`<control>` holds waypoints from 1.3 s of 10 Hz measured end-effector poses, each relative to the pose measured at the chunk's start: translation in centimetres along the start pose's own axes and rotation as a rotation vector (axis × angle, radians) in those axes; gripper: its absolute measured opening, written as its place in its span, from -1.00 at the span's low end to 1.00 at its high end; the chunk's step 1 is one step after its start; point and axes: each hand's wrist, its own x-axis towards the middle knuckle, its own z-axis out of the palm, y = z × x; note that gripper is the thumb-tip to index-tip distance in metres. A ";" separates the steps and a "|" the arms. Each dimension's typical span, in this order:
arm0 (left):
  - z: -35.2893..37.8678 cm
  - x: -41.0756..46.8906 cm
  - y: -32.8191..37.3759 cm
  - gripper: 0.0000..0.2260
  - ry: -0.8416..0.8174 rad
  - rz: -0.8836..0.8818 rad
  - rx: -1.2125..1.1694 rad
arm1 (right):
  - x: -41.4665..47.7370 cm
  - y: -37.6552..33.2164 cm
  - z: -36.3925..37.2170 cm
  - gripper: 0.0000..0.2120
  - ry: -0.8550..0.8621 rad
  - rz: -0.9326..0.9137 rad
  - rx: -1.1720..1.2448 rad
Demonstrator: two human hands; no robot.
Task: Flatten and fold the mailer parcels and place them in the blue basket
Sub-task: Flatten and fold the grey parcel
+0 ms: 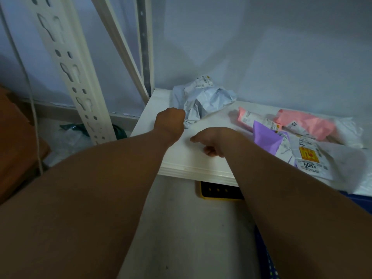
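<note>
View: head camera, the only one supplied, looking forward and down.
Task's thing: a crumpled pale grey-blue mailer [203, 101] of thin plastic is seen in the far left corner of the white table [181, 170], close to the wall.
Left hand [171, 122]: fingers are curled under at the near left corner of the grey-blue mailer and appear to pinch it; the fingertips are hidden by the back of the hand.
Right hand [213, 141]: it rests loosely curled on the bare tabletop with nothing held, one finger pointing left.
Key relation: the grey-blue mailer lies beyond and to the right of the left hand, its long axis running left to right; the left hand is the nearer, and a pull toward the near edge is judged the likely next move.
Edges and room: bare tabletop is offered between the hands and the near edge; the white slotted metal shelf upright [66, 67] stands past the table's left side.
Other parcels: pink mailers [306, 123], a purple mailer [265, 137] and a white labelled mailer [310, 158] are heaped on the right, well apart from the grip.
Basket: a blue container [364, 201], presumably the blue basket, is glimpsed below the table's right end.
</note>
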 end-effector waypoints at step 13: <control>-9.1 -5.5 2.5 -0.72 -1.326 -0.166 -0.277 | -4.0 4.0 -0.1 -0.65 0.442 -0.156 0.227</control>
